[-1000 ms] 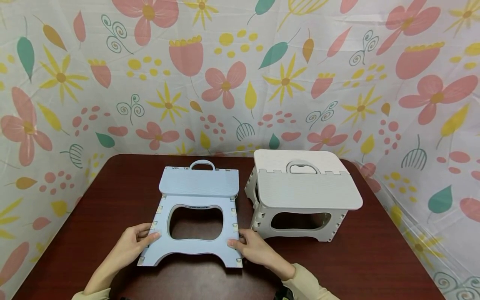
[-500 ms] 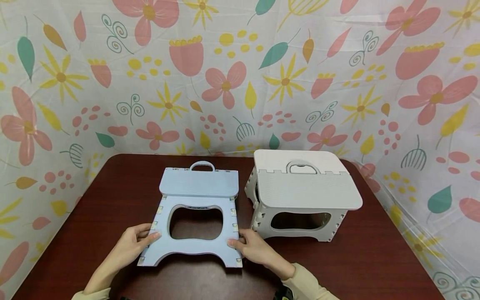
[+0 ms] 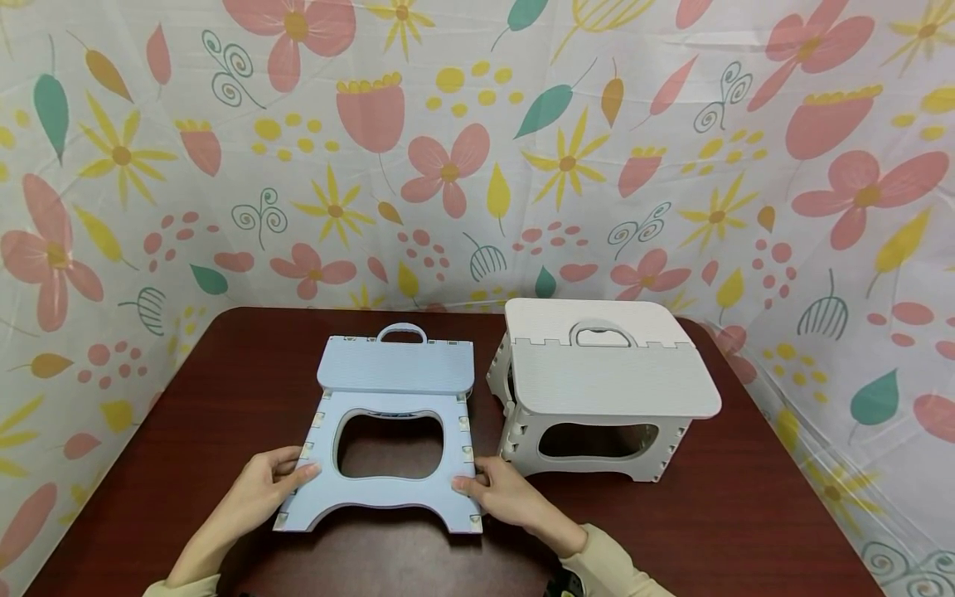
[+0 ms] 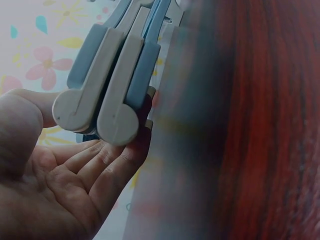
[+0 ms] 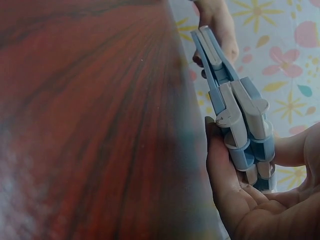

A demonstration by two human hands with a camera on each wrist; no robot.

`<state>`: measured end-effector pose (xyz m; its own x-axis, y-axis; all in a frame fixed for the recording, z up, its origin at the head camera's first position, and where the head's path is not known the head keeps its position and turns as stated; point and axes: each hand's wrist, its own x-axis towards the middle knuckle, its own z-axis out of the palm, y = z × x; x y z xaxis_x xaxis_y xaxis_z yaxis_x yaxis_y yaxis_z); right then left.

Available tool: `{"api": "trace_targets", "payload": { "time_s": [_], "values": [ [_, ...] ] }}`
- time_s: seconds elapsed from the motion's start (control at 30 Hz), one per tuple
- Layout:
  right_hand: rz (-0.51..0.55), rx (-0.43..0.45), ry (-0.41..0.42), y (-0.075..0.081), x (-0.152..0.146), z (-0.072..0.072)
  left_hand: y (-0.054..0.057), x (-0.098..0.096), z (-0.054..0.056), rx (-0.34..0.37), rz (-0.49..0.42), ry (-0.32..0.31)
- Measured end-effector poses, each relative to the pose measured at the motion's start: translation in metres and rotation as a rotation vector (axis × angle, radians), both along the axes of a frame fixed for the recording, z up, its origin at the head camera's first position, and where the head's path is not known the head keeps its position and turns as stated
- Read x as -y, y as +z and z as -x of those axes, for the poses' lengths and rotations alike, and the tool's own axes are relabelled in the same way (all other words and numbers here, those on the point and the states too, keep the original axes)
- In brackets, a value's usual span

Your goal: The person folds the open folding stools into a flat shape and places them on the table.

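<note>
A light-blue folding step stool (image 3: pixel 388 491), folded flat, faces up with its carry handle (image 3: pixel 403 333) at the far end. My left hand (image 3: pixel 257 489) grips its lower left edge, thumb on top and fingers underneath. On the opposite edge, my right hand (image 3: pixel 507 493) holds it the same way. From the left wrist view, the folded legs (image 4: pixel 117 90) lie pressed together above the palm. Fingers wrap beneath the hinged side (image 5: pixel 240 115) in the right wrist view. A white folding step stool (image 3: pixel 612 377) stands unfolded just right of my right hand.
Everything is on a dark reddish-brown wooden table (image 3: pixel 224 398). A floral-print curtain (image 3: pixel 448 232) hangs behind it and along both sides. The white stool's near legs come close to my right hand.
The handle end of the blue stool has sunk slightly lower, while the near end and both hands keep their places. The white stool has not moved.
</note>
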<state>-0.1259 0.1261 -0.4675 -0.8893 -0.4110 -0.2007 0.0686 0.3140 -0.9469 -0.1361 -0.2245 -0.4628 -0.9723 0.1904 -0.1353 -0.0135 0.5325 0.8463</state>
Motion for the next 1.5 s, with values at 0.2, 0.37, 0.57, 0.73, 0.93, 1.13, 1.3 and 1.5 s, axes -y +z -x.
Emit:
{"api": "trace_targets", "payload": {
  "time_s": [0.2, 0.37, 0.57, 0.73, 0.93, 1.13, 1.3, 1.5],
  "values": [
    [-0.007, 0.000, -0.003, -0.0012, 0.0002, 0.0001, -0.0003, 0.0000, -0.0005, 0.005, 0.011, 0.000],
    [-0.016, -0.002, -0.005, -0.0022, 0.0001, 0.0001, -0.0014, 0.0007, 0.0002, 0.006, 0.023, -0.007],
    [-0.008, 0.003, -0.004, -0.0010, 0.0002, -0.0002, -0.0033, 0.0016, 0.0011, 0.007, 0.021, -0.014],
    [0.004, 0.014, -0.001, 0.0011, 0.0002, -0.0007, -0.0028, 0.0011, 0.0006, 0.014, 0.018, -0.007],
    [0.002, 0.024, -0.002, 0.0019, 0.0009, -0.0015, -0.0019, -0.0001, -0.0004, 0.027, -0.004, -0.004],
    [-0.002, 0.025, -0.005, 0.0005, 0.0011, -0.0009, -0.0027, -0.0001, 0.0004, 0.020, 0.016, -0.007],
    [-0.012, 0.030, -0.009, -0.0004, 0.0012, 0.0003, -0.0034, -0.0002, 0.0017, 0.023, 0.020, -0.006],
    [-0.015, 0.036, -0.007, -0.0026, 0.0011, 0.0006, -0.0052, -0.0005, 0.0017, 0.037, 0.017, 0.001]
  ]
}}
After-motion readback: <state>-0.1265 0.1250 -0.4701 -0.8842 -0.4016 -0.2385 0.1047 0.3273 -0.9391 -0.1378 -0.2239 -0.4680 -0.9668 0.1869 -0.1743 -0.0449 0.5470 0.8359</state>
